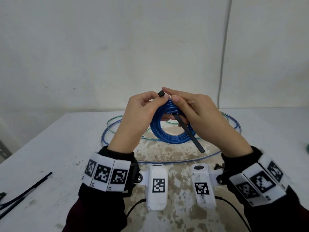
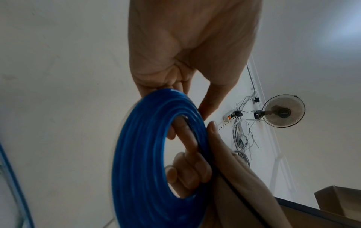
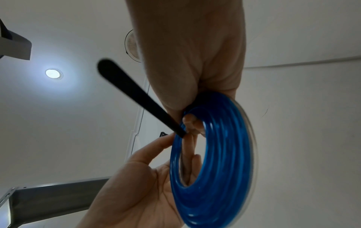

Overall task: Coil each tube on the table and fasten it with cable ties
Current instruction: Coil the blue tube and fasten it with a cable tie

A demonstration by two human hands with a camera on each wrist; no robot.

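A blue tube wound into a tight coil is held upright above the table by both hands. My left hand grips its top left, fingers through the hole and thumb outside. The right hand grips the top right, thumb on the rim. A black cable tie passes through the coil; its square head sticks up between the two hands and its tail points down to the right. The wrist views show the coil and the tie's tail close up.
Loose blue and green tubes lie in wide loops on the white table behind and under the hands. Spare black cable ties lie at the front left. A wall stands right behind the table.
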